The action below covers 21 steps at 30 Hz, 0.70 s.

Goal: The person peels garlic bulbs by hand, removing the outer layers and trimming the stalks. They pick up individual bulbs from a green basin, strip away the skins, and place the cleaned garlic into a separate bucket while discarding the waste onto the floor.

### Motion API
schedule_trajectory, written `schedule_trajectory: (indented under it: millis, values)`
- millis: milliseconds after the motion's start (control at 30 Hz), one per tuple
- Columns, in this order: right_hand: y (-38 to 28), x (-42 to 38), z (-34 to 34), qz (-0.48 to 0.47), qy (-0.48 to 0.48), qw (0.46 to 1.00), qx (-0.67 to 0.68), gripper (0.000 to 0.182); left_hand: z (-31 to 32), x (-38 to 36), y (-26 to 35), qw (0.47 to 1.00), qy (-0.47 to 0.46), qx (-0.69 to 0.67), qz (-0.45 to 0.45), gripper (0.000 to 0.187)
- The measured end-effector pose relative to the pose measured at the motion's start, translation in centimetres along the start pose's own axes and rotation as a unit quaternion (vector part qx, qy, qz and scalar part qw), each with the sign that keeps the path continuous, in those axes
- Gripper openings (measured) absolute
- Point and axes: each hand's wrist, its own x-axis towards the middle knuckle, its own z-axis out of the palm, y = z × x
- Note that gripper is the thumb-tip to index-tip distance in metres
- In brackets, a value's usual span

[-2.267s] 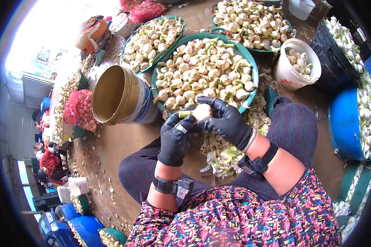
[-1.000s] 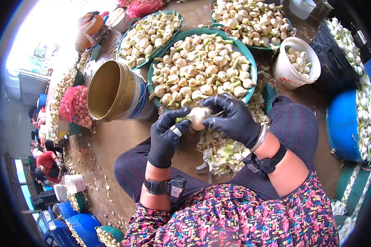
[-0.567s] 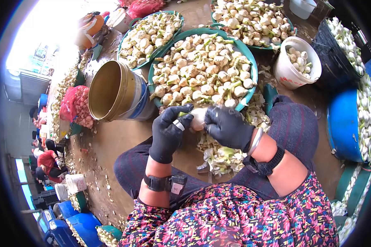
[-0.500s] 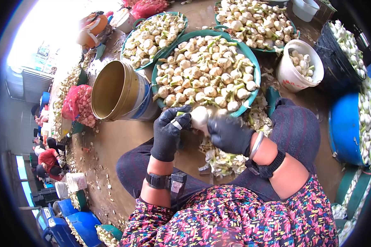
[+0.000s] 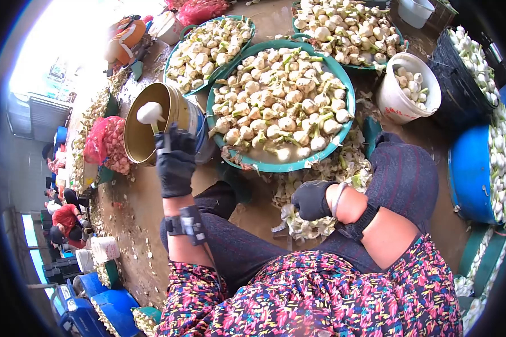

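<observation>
My left hand (image 5: pixel 176 157), in a black glove, is raised beside the tan bucket (image 5: pixel 132 132). A peeled white garlic bulb (image 5: pixel 150 113) shows against the bucket's mouth, its stem pointing down near my fingertips; the fingers look loosened, with no clear grip on it. My right hand (image 5: pixel 312 200), also gloved, is closed over the pile of peelings (image 5: pixel 306 223) between my legs; whatever it holds is hidden. In front of me, a wide green tub (image 5: pixel 351 101) holds many garlic bulbs and some water.
More tubs of bulbs (image 5: pixel 208 50) stand beyond. At the right are a white bucket (image 5: pixel 396 106), a black tub (image 5: pixel 455 84) and a blue tub (image 5: pixel 469 174). Red net sacks (image 5: pixel 104 143) lie at the left. Other people (image 5: pixel 67 222) sit farther left; one in orange (image 5: pixel 129 42) bends at the upper left.
My left hand has moved left from the near edge of the tub to the bucket, and the white bulb is now at its mouth. My right hand has drawn back toward me, lower over the peelings.
</observation>
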Motion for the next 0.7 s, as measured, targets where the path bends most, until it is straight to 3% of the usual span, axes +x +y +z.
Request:
schedule_trajectory:
  millis: [33,67,100,133,167,200,233,267,300,333,367,467,533,600,633,667,700]
  values:
    - [0.1,0.2,-0.1,-0.013,-0.017,1.000,-0.008,0.027,-0.7,0.6,-1.6,0.933,-0.013,0.354,0.062,0.021]
    - [0.1,0.3,0.0,-0.011,-0.018,1.000,-0.004,0.027,-1.3,1.2,-4.1,0.741,-0.026,0.661,0.114,0.019]
    - [0.2,0.2,0.2,-0.008,0.050,0.999,0.018,0.027,-0.5,1.5,-7.7,0.898,0.032,0.436,0.052,0.019]
    - [0.3,0.1,0.2,-0.003,0.117,0.992,0.037,0.026,1.0,0.9,-10.3,0.870,0.113,0.477,-0.053,0.023]
    - [0.2,-0.3,0.0,0.007,0.161,0.985,0.055,0.023,-1.3,1.6,-12.8,0.804,0.074,0.574,-0.137,0.030]
    - [0.5,-0.5,0.2,0.013,0.159,0.986,0.055,0.023,-5.7,2.2,-16.3,0.714,-0.011,0.696,-0.071,0.035]
    - [0.9,-0.7,0.2,0.004,0.195,0.977,0.081,0.023,-3.2,2.7,-17.1,0.662,0.044,0.727,-0.175,0.043]
    - [1.3,-0.8,0.1,-0.006,0.232,0.967,0.106,0.023,-6.5,3.4,-19.1,0.625,0.006,0.766,-0.151,0.052]
    - [1.7,-1.1,-0.2,-0.016,0.230,0.967,0.109,0.033,-7.3,4.4,-20.3,0.570,0.005,0.801,-0.184,0.055]
    - [1.9,-1.3,-0.6,-0.012,0.230,0.967,0.110,0.033,-7.5,5.1,-21.4,0.510,0.005,0.832,-0.218,0.058]
    - [2.0,-1.5,-1.1,-0.002,0.251,0.958,0.139,0.032,-5.8,5.2,-21.5,0.478,0.024,0.856,-0.193,0.055]
    - [2.3,-2.1,-1.9,0.019,0.298,0.938,0.178,0.032,-6.9,6.1,-21.2,0.501,-0.051,0.839,-0.205,0.050]
    - [2.7,-2.1,-2.1,0.054,0.370,0.908,0.191,0.034,-5.8,5.6,-20.3,0.482,-0.053,0.858,-0.168,0.043]
    - [2.9,-1.4,-2.3,0.071,0.380,0.892,0.235,0.042,-1.8,4.6,-17.5,0.695,0.012,0.688,-0.209,0.035]
    - [3.3,-0.5,-1.8,0.030,0.456,0.860,0.226,0.048,0.6,3.8,-16.1,0.791,0.026,0.563,-0.238,0.032]
    - [3.6,0.2,-1.3,-0.011,0.529,0.822,0.213,0.055,3.0,3.0,-14.8,0.868,0.039,0.422,-0.258,0.030]
    - [3.8,0.7,-1.2,-0.006,0.511,0.834,0.211,0.052,5.5,2.1,-13.9,0.891,0.051,0.371,-0.257,0.030]
